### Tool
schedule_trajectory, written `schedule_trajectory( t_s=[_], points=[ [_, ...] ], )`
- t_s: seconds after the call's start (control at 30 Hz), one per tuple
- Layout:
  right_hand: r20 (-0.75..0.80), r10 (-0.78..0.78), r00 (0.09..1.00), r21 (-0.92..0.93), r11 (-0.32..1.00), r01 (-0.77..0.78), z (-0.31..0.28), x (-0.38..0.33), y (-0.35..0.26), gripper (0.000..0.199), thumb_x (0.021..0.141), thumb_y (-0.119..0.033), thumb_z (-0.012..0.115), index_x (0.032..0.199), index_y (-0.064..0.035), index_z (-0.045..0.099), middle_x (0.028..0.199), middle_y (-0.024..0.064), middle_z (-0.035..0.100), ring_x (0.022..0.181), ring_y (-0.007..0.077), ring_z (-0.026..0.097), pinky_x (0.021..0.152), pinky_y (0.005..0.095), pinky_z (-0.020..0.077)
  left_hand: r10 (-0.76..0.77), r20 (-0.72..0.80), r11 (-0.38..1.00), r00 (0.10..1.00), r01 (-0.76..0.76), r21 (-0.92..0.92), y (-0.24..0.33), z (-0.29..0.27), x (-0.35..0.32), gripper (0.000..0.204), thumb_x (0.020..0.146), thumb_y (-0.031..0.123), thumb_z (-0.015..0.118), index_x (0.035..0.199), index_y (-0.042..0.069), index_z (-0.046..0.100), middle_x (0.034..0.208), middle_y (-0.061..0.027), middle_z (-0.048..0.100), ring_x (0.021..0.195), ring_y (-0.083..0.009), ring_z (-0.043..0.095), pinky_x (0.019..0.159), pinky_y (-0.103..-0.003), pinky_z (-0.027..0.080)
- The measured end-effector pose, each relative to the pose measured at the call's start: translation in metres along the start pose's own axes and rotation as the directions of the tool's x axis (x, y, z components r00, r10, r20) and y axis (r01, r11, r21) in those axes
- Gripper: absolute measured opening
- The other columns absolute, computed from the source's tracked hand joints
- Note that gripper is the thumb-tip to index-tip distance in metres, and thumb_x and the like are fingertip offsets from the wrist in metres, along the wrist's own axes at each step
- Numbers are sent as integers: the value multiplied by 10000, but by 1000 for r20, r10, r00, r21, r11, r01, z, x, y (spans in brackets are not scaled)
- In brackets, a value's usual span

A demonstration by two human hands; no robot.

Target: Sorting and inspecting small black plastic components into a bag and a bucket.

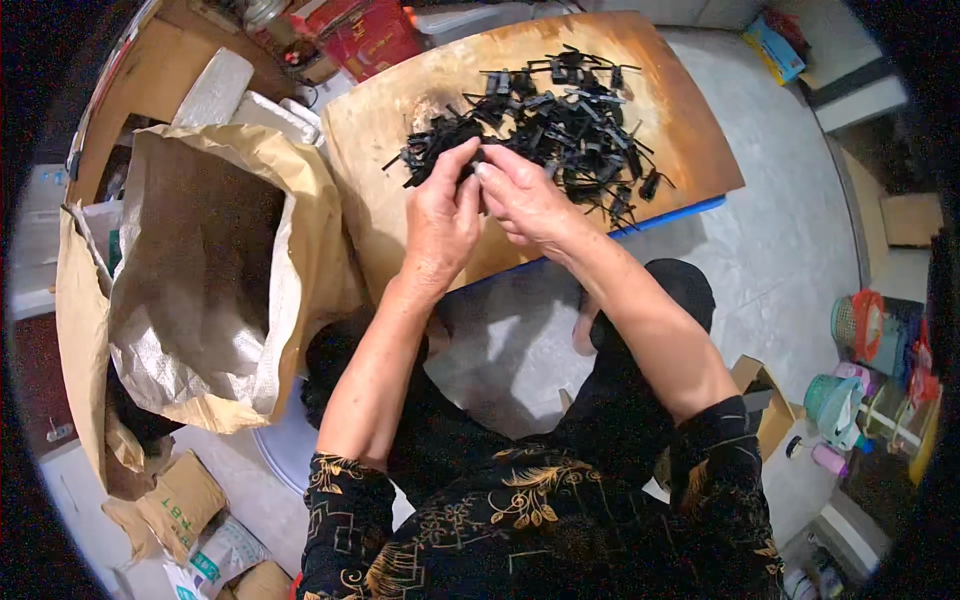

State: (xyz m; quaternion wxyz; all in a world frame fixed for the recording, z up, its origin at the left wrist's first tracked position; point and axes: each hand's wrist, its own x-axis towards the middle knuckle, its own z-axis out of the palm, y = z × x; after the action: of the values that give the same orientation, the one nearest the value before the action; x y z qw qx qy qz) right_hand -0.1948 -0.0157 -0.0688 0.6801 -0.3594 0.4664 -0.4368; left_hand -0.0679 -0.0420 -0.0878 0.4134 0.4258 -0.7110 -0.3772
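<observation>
Black plastic parts (560, 115) lie heaped in the upper centre of the frame, spread across a worn wooden board (400, 120) that sits tilted over a grey floor. Both hands meet at the lower left edge of that heap: the left hand (442, 215) and the right hand (525, 198) press close together, their fingertips bunched around a small black piece (480, 155) that they pinch between them, though how much of it each hand grips cannot be told because the fingers cover most of it. The piece is just at the near edge of the pile, touching or almost touching the other parts. To the left of the frame stands a large open brown paper sack (200, 260), its mouth folded back, just beside the board. Smaller paper bags (185, 505) lie at the lower left. A red box (370, 38) rests near the top edge, beyond the board. At the far right are pale green and pink plastic containers (840, 400).
</observation>
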Motion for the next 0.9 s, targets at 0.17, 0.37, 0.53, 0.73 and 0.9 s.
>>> schedule_trajectory(
  t_s=[0.17,0.37,0.53,0.73,0.9],
  points=[
    [2,40,999,-234,971,-38,-21,2,8,254,920,-291,431,1115,-136,483,612,-59,411,467,28,329,378,187,269,93,111,983,990,-109,150,-8,-2,-3,348,807,-11,507,1145,73,502,792,-131,614,683,-160,609,613,-286,483],
    [-328,-350,877,-631,772,72,-87,-23,-26,371,841,-333,554,1071,-43,566,828,27,601,683,97,528,625,248,450,-288,197,832,937,347,-433,17,-19,-4,331,887,23,405,1212,85,410,800,-78,568,695,-147,605,640,-241,506],
    [-394,-537,746,-895,410,-177,-177,-24,5,378,796,-356,562,951,-12,584,888,199,618,859,321,602,725,391,455,-425,325,548,845,526,-651,28,-19,-5,168,920,151,424,1084,114,434,772,-66,560,732,-189,622,610,-255,519],
    [-406,-391,826,-906,291,-307,-181,-25,9,371,773,-359,595,902,-11,599,920,230,598,891,376,574,782,456,445,-493,406,412,769,618,-670,23,-5,-12,116,916,229,457,922,115,435,731,-52,541,640,-178,586,562,-266,512],
    [-530,-385,756,-846,298,-442,-180,-26,12,363,765,-350,591,925,-24,582,963,215,593,927,364,565,791,453,441,-531,428,359,732,651,-668,23,2,-12,125,909,214,461,872,99,431,711,-65,540,622,-194,581,526,-283,499]
  ],
)
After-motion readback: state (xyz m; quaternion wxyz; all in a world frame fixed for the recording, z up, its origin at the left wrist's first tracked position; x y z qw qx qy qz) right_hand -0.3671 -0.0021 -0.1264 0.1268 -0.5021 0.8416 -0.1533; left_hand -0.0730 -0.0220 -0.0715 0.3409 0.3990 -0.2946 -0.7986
